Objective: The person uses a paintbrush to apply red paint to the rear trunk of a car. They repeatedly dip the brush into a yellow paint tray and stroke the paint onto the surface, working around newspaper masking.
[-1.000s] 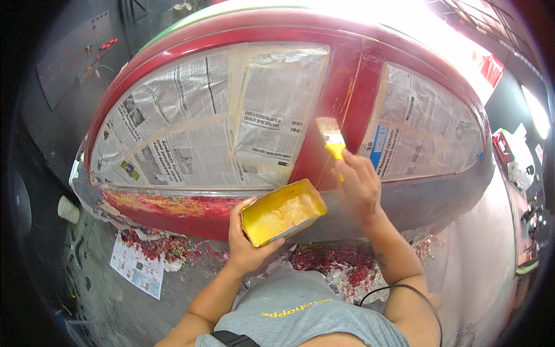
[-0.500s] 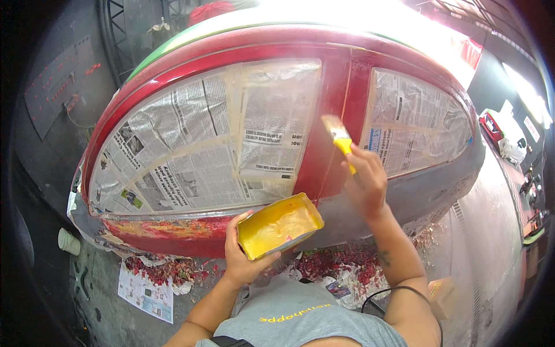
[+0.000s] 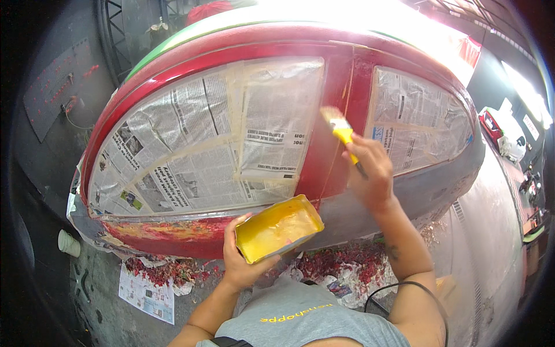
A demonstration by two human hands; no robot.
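My left hand [image 3: 245,263] is closed around a cut-open rectangular container [image 3: 280,228], its inside coated yellow with a glossy liquid at the bottom. In my right hand [image 3: 373,173] is a paintbrush [image 3: 343,134] with a yellow handle and pale bristles, gripped between thumb and fingers. The bristles point up and left, in front of the red pillar between two windows of a car [image 3: 330,168]. I cannot tell whether they touch the pillar. Newspaper [image 3: 272,124] and tape cover the left window, and more newspaper [image 3: 413,127] covers the right one.
The car's lower body is bare grey, with a patchy scraped strip [image 3: 173,230] at left. Red paint flakes [image 3: 347,266] and crumpled paper litter the floor below. A newspaper sheet [image 3: 147,294] and a pale bucket [image 3: 69,243] lie at left. A black cable [image 3: 399,284] loops by my right arm.
My right hand has shifted slightly right and down, with the brush tilting further left. The container in my left hand has stayed almost in place.
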